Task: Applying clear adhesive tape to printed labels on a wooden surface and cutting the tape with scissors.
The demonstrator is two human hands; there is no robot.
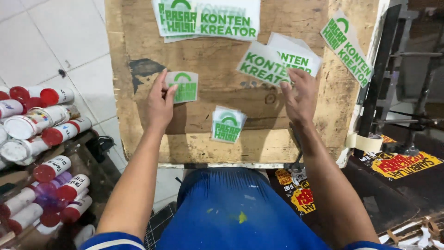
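My left hand [161, 99] pinches the left edge of a small translucent sticker sheet [183, 86] with a green printed logo, held flat on the worn wooden board [217, 55]. With its fingers spread, my right hand [299, 95] rests its fingertips on the lower edge of a fanned pile of green-lettered sheets [277, 62]. Between the hands, a small stack of green logo stickers [227, 124] lies on the board. A larger printed sheet [208, 17] lies at the board's top edge, and another narrow one [347, 46] sits tilted at the right.
Several white spray-style bottles with red caps [44, 134] are piled at the left over white floor tiles. A roll of tape [365, 142] hangs at the board's right edge. Red and yellow printed stickers [402, 164] lie on a dark surface at the right, beside a black metal frame [384, 65].
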